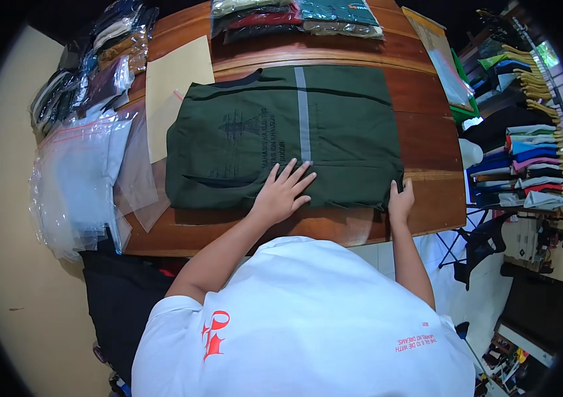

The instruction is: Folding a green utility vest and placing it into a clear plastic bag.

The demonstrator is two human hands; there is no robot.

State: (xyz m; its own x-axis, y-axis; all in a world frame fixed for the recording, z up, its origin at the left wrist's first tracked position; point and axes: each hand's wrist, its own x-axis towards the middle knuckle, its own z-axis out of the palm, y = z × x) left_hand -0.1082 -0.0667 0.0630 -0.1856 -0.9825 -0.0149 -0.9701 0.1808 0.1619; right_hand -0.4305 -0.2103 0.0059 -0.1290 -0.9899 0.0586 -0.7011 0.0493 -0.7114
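Note:
A dark green shirt (351,122) lies folded into a wide rectangle on the wooden table, with a grey stripe across it and dark printing on its left part. My left hand (283,193) rests flat on its near edge, fingers spread, by the lower end of the stripe. At the near right corner, my right hand (400,200) pinches the cloth between thumb and fingers. Some of those fingers are hidden by the fabric. Soft creases run along the shirt's far and near sides.
Clear plastic bags (86,178) pile up at the table's left, beside a brown cardboard sheet (179,73). Bagged garments (265,20) are stacked at the far edge, more (119,40) at the far left. Clothes on hangers (526,159) hang beyond the table's right edge.

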